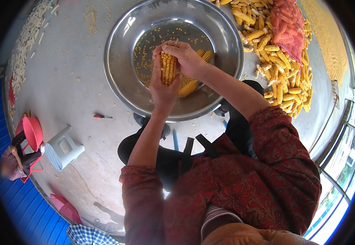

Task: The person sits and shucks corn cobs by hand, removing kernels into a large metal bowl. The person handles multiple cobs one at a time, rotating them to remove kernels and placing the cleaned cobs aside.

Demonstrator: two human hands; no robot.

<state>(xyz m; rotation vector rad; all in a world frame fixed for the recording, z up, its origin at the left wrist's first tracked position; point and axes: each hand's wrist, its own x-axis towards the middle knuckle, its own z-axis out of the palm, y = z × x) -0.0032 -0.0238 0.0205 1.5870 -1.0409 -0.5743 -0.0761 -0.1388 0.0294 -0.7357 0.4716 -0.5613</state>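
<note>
My left hand is closed around an ear of dried yellow corn, held over a large stainless steel basin. My right hand lies over the upper end of the same ear, its fingers bent across the tip and meeting the left fingers. Loose kernels are scattered on the basin's bottom. Another ear of corn rests in the basin below my right wrist, and more ears lie at its right side, partly hidden by my right hand.
A heap of corn ears and a red mesh sack lie at the right. Bare cobs are piled far left. A red-handled screwdriver and a plastic stool stand left on the floor. A seated person is beyond, near a red basin.
</note>
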